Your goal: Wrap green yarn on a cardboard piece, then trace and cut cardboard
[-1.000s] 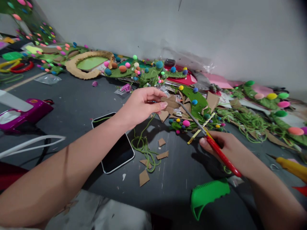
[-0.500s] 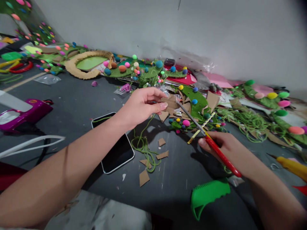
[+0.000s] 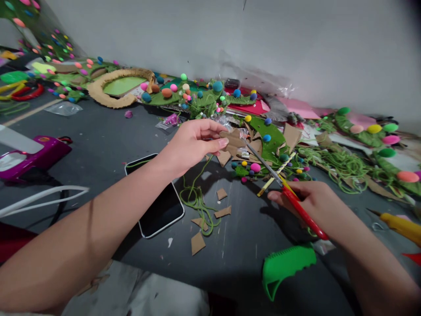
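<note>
My left hand point(image 3: 192, 145) pinches a small brown cardboard piece point(image 3: 234, 140) above the dark table point(image 3: 98, 145). My right hand point(image 3: 311, 204) grips red-handled scissors point(image 3: 296, 206), whose metal blades reach up to the cardboard piece's right edge. Cardboard scraps point(image 3: 210, 219) and a loop of green yarn point(image 3: 197, 202) lie on the table under my hands. A black phone point(image 3: 158, 206) lies flat just below my left wrist.
A green plastic comb-like tool point(image 3: 284, 265) lies near the front edge. A purple glue gun point(image 3: 33, 156) sits at left, a yellow-handled tool point(image 3: 399, 226) at right. Green felt pieces with coloured pom-poms point(image 3: 204, 96) and a jute-wrapped ring point(image 3: 115, 85) line the wall.
My right hand has edged a little left and up with the scissors, the blades still at the cardboard. My left hand holds the piece in nearly the same place.
</note>
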Motion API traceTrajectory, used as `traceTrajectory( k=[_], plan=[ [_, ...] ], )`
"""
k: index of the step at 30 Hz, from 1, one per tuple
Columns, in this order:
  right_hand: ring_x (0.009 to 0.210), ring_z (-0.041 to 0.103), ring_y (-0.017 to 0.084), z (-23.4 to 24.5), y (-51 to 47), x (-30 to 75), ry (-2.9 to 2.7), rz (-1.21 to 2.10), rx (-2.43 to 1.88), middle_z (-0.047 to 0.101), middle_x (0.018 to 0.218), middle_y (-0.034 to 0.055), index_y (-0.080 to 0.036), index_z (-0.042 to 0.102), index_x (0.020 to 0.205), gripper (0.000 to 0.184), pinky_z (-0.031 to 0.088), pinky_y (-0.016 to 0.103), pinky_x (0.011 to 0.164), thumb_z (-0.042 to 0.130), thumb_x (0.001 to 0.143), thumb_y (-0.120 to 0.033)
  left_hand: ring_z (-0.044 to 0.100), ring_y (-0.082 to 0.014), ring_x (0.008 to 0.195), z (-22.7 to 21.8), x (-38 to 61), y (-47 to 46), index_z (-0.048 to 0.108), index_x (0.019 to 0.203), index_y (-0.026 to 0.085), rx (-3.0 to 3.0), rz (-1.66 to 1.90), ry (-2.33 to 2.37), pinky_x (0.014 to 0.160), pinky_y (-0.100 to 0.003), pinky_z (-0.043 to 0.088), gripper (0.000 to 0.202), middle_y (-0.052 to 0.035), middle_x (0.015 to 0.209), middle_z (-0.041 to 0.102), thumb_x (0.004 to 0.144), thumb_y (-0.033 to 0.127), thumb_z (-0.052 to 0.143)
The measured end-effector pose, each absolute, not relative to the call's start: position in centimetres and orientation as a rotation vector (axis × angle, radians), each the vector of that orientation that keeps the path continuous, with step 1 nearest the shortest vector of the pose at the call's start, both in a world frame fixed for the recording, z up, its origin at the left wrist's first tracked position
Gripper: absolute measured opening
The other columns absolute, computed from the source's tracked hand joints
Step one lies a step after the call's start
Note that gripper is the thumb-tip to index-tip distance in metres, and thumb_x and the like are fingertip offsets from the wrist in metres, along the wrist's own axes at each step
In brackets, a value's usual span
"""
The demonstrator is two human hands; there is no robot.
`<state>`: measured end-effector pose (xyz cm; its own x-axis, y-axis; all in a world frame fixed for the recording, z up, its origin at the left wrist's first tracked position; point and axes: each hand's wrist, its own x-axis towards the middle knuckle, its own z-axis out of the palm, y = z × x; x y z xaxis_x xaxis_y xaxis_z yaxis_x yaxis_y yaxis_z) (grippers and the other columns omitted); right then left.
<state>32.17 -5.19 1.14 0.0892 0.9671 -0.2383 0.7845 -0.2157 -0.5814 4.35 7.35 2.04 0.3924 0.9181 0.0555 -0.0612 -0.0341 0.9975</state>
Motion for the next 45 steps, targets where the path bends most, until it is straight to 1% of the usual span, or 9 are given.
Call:
traceTrajectory(
  k=[3,5,9,12,17,23,28,36,45],
  plan=[
    [0.058,0.034,0.014,1.4,-4.98,31.89,-1.669,0.917,-2.149,0.04,0.059,-0.0021,-0.02,0.056,0.062,0.072,0.027,0.027,0.051,0.071,0.065,-0.091,0.068,-0.0137,0.077,2.13,4.31,7.46,0.074,0.099,0.015,1.378,0.973,0.84,0.071,-0.029,0.054,0.017,-0.0038,0.086,0.075,0.084,0.013,0.08],
    [0.059,0.034,0.014,1.65,-4.85,31.82,-1.698,0.881,-2.163,0.039,0.059,-0.0027,-0.021,0.052,0.062,0.071,0.027,0.027,0.052,0.069,0.067,-0.09,0.069,-0.0142,0.08,2.14,4.28,7.53,0.074,0.1,0.015,1.39,0.99,0.835,0.071,-0.028,0.053,0.018,-0.0042,0.089,0.076,0.083,0.013,0.08],
    [0.062,0.037,0.014,1.86,-4.87,31.93,-1.791,0.9,-2.138,0.044,0.063,-0.0032,-0.022,0.053,0.069,0.064,0.031,0.027,0.055,0.067,0.076,-0.084,0.07,-0.0155,0.085,2.07,4.19,7.6,0.074,0.103,0.016,1.417,1.003,0.831,0.074,-0.029,0.054,0.02,-0.0046,0.092,0.077,0.084,0.015,0.081],
    [0.061,0.037,0.014,1.86,-5.0,31.98,-1.822,0.913,-2.113,0.043,0.064,-0.0037,-0.022,0.05,0.069,0.061,0.032,0.027,0.054,0.066,0.08,-0.08,0.07,-0.0147,0.085,2.07,4.1,7.56,0.075,0.103,0.016,1.438,1.012,0.828,0.073,-0.028,0.054,0.02,-0.0043,0.093,0.077,0.084,0.014,0.081],
    [0.059,0.032,0.013,1.86,-5.06,32.01,-1.806,0.969,-2.014,0.039,0.063,-0.0041,-0.023,0.046,0.066,0.061,0.028,0.026,0.051,0.07,0.077,-0.078,0.069,-0.0146,0.081,2.18,4.07,7.54,0.075,0.102,0.016,1.46,1.013,0.842,0.071,-0.028,0.053,0.019,-0.0032,0.087,0.076,0.083,0.014,0.08],
    [0.06,0.034,0.014,1.89,-5.0,31.75,-1.824,0.983,-2.017,0.041,0.063,-0.0037,-0.022,0.048,0.067,0.059,0.03,0.026,0.053,0.07,0.079,-0.076,0.069,-0.0146,0.081,2.08,4.18,7.49,0.076,0.102,0.017,1.481,0.989,0.841,0.075,-0.029,0.053,0.02,-0.003,0.088,0.077,0.083,0.016,0.082],
    [0.06,0.035,0.014,1.92,-4.81,31.46,-1.838,0.95,-2.068,0.039,0.062,-0.004,-0.023,0.045,0.066,0.062,0.029,0.027,0.053,0.064,0.078,-0.081,0.069,-0.015,0.081,2.02,4.04,7.52,0.077,0.102,0.017,1.487,0.982,0.848,0.076,-0.03,0.054,0.021,-0.0031,0.088,0.077,0.082,0.018,0.082],
    [0.06,0.037,0.014,1.82,-4.79,31.62,-1.852,0.919,-2.089,0.042,0.062,-0.0037,-0.023,0.047,0.065,0.063,0.031,0.028,0.054,0.063,0.08,-0.082,0.068,-0.0134,0.082,1.94,4.05,7.62,0.077,0.101,0.017,1.471,0.987,0.819,0.076,-0.028,0.054,0.02,-0.0022,0.088,0.077,0.082,0.016,0.082],
    [0.059,0.036,0.014,1.71,-4.82,31.63,-1.856,0.912,-2.07,0.041,0.061,-0.0036,-0.023,0.047,0.064,0.062,0.03,0.028,0.053,0.065,0.079,-0.08,0.068,-0.0139,0.079,1.87,3.99,7.59,0.077,0.102,0.018,1.504,0.98,0.822,0.075,-0.029,0.055,0.02,-0.0027,0.089,0.077,0.083,0.018,0.082]
  ],
)
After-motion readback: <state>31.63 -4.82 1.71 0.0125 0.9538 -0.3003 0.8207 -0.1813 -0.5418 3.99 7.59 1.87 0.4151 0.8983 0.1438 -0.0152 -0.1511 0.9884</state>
